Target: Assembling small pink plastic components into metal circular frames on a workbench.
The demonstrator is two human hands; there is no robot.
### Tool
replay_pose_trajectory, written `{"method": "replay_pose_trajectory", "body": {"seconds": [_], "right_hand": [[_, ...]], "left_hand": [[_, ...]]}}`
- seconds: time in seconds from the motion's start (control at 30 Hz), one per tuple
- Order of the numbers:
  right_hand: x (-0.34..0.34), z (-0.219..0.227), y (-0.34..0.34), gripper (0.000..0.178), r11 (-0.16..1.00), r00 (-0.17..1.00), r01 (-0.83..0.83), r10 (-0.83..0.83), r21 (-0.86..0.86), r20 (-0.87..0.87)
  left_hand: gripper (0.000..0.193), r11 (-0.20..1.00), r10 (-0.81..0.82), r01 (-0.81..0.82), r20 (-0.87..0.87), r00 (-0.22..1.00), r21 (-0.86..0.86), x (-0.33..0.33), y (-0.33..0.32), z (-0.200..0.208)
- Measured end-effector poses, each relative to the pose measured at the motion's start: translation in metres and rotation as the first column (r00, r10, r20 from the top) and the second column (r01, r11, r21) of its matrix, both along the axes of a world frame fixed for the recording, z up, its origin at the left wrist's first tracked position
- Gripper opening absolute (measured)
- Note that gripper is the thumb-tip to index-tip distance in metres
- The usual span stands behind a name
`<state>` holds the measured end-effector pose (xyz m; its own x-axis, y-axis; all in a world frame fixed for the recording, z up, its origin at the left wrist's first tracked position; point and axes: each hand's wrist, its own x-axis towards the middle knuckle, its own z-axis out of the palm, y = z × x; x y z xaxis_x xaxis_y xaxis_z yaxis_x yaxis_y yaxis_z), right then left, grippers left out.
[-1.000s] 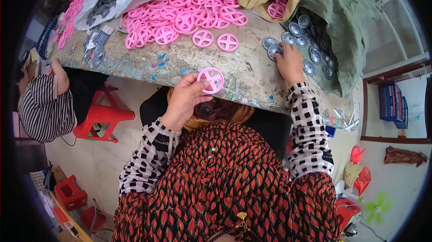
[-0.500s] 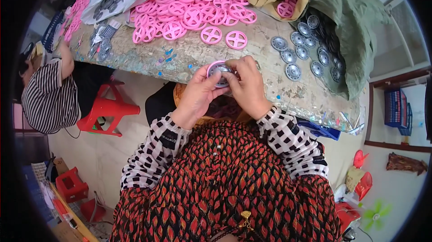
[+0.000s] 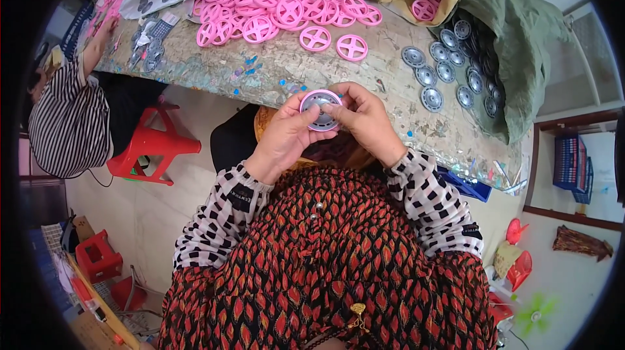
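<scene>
A pink toy wheel with a grey hubcap disc (image 3: 320,100) sits in my fingers just off the table's front edge. The grey disc lies inside the pink rim, face up. My left hand (image 3: 280,138) is closed on the wheel's left side, thumb on the disc. From the other side, my right hand (image 3: 368,122) grips it, its thumb pressing on the disc and its fingers behind the rim. Two loose pink wheels (image 3: 352,47) lie on the table beyond my hands. Several grey discs (image 3: 426,76) lie to the right of them.
A heap of pink wheels (image 3: 273,12) covers the back of the worn table (image 3: 208,80). A green sack (image 3: 530,44) with grey discs stands at the right. To the left, a person in a striped shirt (image 3: 68,125) sits on a red stool (image 3: 156,145).
The grey disc and pink rim now face up more fully toward me. My right fingers have shifted behind the rim, with the thumb on the disc. The view has shifted slightly.
</scene>
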<state>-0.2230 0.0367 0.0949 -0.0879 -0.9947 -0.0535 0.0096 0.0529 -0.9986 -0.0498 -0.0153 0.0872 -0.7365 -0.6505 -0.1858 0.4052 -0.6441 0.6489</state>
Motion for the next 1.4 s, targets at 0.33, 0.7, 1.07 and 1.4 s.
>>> {"method": "replay_pose_trajectory", "body": {"seconds": [0.33, 0.7, 1.07, 1.4], "right_hand": [[0.017, -0.032, 0.005, 0.022, 0.992, 0.992, 0.122, -0.121, 0.025, -0.043], [0.003, 0.015, 0.018, 0.031, 0.991, 0.965, -0.020, -0.016, -0.135, -0.261], [0.000, 0.007, 0.026, 0.040, 0.996, 0.984, -0.006, 0.021, -0.088, 0.175], [0.006, 0.013, 0.029, 0.031, 0.998, 0.988, -0.055, 0.053, 0.006, 0.146]], "left_hand": [[0.027, 0.989, 0.078, -0.057, 0.155, 0.985, -0.138, 0.000, 0.012, -0.019], [0.024, 0.977, 0.157, -0.125, 0.183, 0.971, -0.173, 0.009, 0.001, 0.014], [0.017, 0.994, 0.099, -0.094, 0.090, 0.991, -0.052, 0.007, 0.004, 0.017], [0.015, 0.988, 0.108, -0.081, 0.216, 0.970, -0.130, 0.014, 0.009, 0.006]]}}
